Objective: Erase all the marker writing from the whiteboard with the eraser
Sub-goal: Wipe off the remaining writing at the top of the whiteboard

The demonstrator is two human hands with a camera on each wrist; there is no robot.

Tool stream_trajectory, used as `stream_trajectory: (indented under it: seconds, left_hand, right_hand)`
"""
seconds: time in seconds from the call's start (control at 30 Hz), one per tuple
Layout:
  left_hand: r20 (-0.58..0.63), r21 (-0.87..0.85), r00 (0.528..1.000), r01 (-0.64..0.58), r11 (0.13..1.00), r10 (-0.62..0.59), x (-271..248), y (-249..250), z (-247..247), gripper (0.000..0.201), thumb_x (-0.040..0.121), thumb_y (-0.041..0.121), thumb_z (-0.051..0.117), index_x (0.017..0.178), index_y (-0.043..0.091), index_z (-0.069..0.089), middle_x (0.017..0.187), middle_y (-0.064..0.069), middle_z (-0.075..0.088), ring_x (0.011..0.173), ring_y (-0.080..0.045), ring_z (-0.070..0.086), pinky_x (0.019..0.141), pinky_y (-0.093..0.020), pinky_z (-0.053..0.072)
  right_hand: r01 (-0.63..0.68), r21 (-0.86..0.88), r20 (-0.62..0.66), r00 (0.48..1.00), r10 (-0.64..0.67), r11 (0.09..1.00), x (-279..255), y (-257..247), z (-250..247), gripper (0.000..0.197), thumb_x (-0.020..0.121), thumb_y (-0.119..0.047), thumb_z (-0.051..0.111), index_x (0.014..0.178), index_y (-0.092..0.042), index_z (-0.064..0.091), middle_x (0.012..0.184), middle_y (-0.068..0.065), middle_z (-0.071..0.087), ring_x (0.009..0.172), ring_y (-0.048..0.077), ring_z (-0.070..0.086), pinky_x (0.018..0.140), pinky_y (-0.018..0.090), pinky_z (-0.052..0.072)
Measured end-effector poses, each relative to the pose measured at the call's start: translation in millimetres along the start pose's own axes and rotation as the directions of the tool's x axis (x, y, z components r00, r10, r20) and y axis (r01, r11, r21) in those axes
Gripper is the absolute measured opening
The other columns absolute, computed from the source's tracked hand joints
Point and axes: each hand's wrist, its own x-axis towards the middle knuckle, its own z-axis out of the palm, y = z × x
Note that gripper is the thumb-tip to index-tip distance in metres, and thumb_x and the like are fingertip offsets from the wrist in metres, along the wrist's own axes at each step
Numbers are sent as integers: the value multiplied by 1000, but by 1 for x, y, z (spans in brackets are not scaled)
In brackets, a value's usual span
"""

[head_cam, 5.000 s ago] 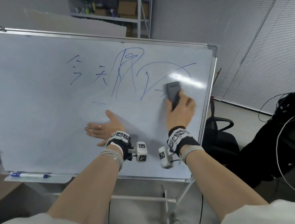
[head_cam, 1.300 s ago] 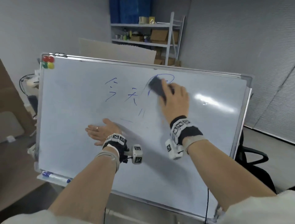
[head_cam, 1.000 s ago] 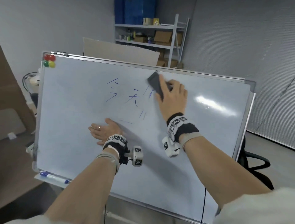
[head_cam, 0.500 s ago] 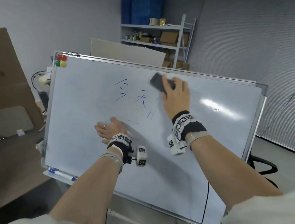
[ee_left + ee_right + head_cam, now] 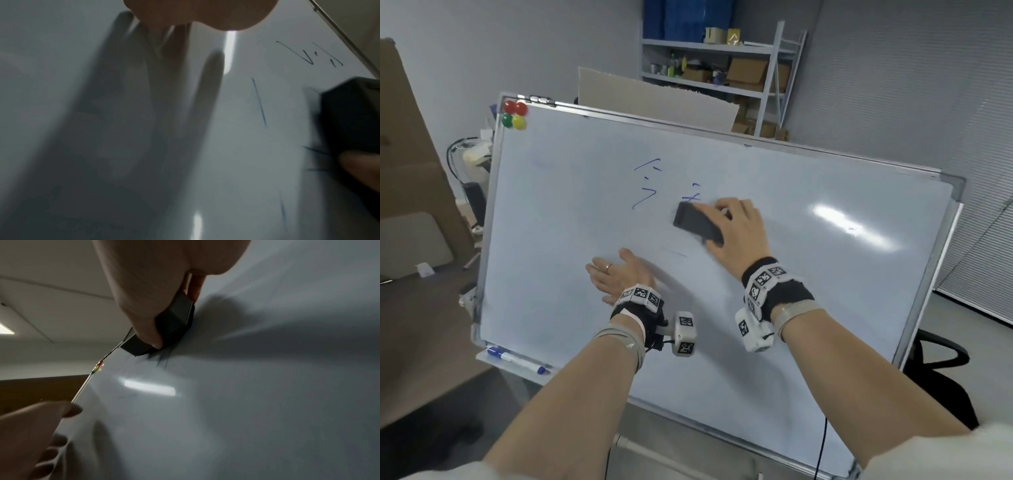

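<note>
Item: eraser (image 5: 697, 222), light, rigid-backed, soft-faced; we judge our right hand (image 5: 739, 236) grips its long edges, left hand (image 5: 616, 275) flat on whiteboard (image 5: 808, 308).

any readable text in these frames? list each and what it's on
"今", in blue marker on the whiteboard, at its upper middle.
A second blue character to its right: partly wiped and covered by the eraser that the right hand holds; unreadable.
Stray blue stroke below the eraser: a line, no text.
Wrist bands: black-and-white square marker codes, no letters.
Marker pen on the tray: label too small to read.
Shelf boxes: nothing legible.
</note>
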Motion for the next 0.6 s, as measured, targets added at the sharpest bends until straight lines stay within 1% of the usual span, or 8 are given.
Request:
stream_trajectory:
  seconds: [0.1, 0.2, 0.27, 0.37, 0.43, 0.5, 0.53, 0.6]
  left_hand:
    - [-2, -11, 1000, 18, 1000, -18, 3, -15, -5, 67, 99, 45, 32, 156, 15, 15, 165, 0, 8, 151, -18, 8, 119, -51, 13]
    - [2, 9, 999, 40, 999, -40, 8, -30, -9, 67, 99, 44, 33, 156, 14, 16, 165, -2, 9, 151, -20, 10, 119, -49, 14]
    - [-3, 20, 999, 50, 999, -50, 9, -37, -11, 66, 99, 43, 34, 156, 13, 17, 165, -3, 10, 151, -22, 11, 119, -46, 13]
    - [-2, 27, 999, 44, 999, -44, 2, -38, -12, 66, 99, 43, 35, 156, 12, 19, 164, -4, 12, 150, -23, 13, 119, -47, 15]
    - [-2, 35, 999, 50, 998, -50, -1, -33, -12, 67, 98, 44, 34, 156, 13, 18, 164, -3, 12, 151, -21, 12, 119, -50, 16]
    - [-2, 37, 999, 52, 998, -52, -4, -28, -12, 68, 98, 44, 33, 156, 13, 15, 165, -1, 10, 151, -20, 10, 119, -51, 15]
    - [0, 35, 999, 48, 998, -48, -5, -25, -11, 69, 99, 44, 33, 157, 13, 14, 165, -1, 9, 152, -19, 9, 120, -52, 14]
    - [9, 31, 999, 32, 999, -32, -6, -23, -10, 69, 99, 44, 33, 157, 13, 13, 165, 0, 8, 152, -19, 8, 120, -52, 13]
  right_hand:
    - [69, 76, 87, 993, -75, 995, -30, -15, 21, 65, 73, -32, 72, 136, -30, 58, 112, 2, 56, 101, 28, 50, 84, 42, 46]
    - [110, 153, 196, 971, -139, 982, -55, -24, 32, 58, 78, -46, 51, 133, -33, 59, 108, 2, 56, 100, 28, 50, 83, 41, 45]
    - [108, 167, 211, 967, -143, 980, -63, -27, 32, 58, 79, -45, 51, 135, -34, 57, 105, 3, 55, 99, 28, 49, 84, 41, 43]
    - [76, 22, 115, 990, -78, 997, -61, -19, 21, 66, 77, -31, 71, 140, -31, 54, 110, 4, 56, 101, 28, 48, 85, 42, 40]
    - [-78, -63, -41, 996, 76, 995, -47, -6, 4, 67, 79, -32, 71, 143, -30, 51, 115, 5, 56, 102, 29, 48, 86, 40, 36]
    - [-224, -55, -191, 959, 210, 973, -36, 8, -13, 63, 82, -34, 67, 143, -28, 51, 115, 6, 56, 101, 29, 48, 86, 39, 37]
    - [-253, -39, -225, 945, 238, 967, -34, 14, -18, 63, 81, -33, 67, 142, -27, 52, 114, 7, 55, 100, 30, 48, 86, 39, 38]
    - [-227, -20, -187, 958, 219, 974, -37, 17, -19, 64, 78, -32, 71, 139, -27, 54, 111, 9, 54, 98, 31, 48, 85, 41, 41]
